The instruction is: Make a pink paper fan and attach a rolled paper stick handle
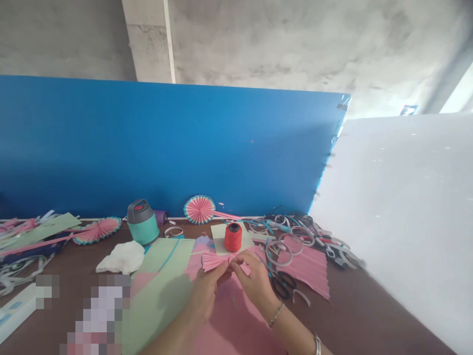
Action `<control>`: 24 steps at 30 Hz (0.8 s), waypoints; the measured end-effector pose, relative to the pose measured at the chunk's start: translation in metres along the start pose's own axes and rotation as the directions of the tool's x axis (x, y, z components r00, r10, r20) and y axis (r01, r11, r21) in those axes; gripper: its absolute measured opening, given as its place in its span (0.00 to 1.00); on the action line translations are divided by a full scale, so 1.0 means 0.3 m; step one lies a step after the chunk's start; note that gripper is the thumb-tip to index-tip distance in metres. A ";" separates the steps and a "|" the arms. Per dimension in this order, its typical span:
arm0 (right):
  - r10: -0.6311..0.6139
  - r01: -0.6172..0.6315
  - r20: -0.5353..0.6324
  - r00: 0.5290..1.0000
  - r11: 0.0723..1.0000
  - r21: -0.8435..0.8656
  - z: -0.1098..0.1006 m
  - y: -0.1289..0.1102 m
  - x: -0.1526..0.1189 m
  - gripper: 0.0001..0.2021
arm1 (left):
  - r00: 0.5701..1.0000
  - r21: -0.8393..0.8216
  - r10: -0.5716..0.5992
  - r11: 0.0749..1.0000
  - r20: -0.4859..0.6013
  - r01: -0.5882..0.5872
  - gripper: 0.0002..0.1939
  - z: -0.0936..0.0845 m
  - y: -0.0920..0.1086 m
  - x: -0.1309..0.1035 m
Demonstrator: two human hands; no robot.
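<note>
l hand [205,292] pinches pleated pink paper [212,261] near its gathered end, prob. to keep folds tight; r hand [254,279] pinches there too. paper's held above pink sheet [232,328], red thread spool [233,238] upright just beyond, prob. for easy reach.

A smooth, matte blue upright panel [185,138] stands along the far edge of a dark brown tabletop [369,315], its top edge sloping slightly down toward the right. Along the tabletop's right edge rises a glossy white panel [406,197] dotted with small bright reflections. Above both spreads a mottled bare grey concrete surface [295,44], wall or ceiling being hard to tell, crossed at left by a paler concrete beam or column [148,44] and a narrow white strip [169,44]. Light is brightest at upper right, beside a slanting grey band [441,81].
</note>
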State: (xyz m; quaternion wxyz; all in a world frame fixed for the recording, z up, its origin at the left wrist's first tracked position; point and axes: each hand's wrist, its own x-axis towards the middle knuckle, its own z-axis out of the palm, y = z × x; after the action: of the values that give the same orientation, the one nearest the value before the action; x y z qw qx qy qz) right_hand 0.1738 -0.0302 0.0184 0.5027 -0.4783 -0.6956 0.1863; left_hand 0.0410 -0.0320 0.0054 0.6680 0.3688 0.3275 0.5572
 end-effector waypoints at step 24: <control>0.096 -0.099 0.060 0.994 0.994 0.038 0.001 -0.009 0.000 0.07 | 1.000 0.019 -0.019 1.000 -0.017 0.020 0.15 -0.001 0.004 0.007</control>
State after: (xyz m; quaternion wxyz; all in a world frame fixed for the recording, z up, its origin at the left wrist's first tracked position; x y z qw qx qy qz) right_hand 0.1723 -0.0314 0.0203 0.4820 -0.4957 -0.6819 0.2385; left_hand 0.0404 -0.0297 0.0062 0.6671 0.3672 0.3418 0.5507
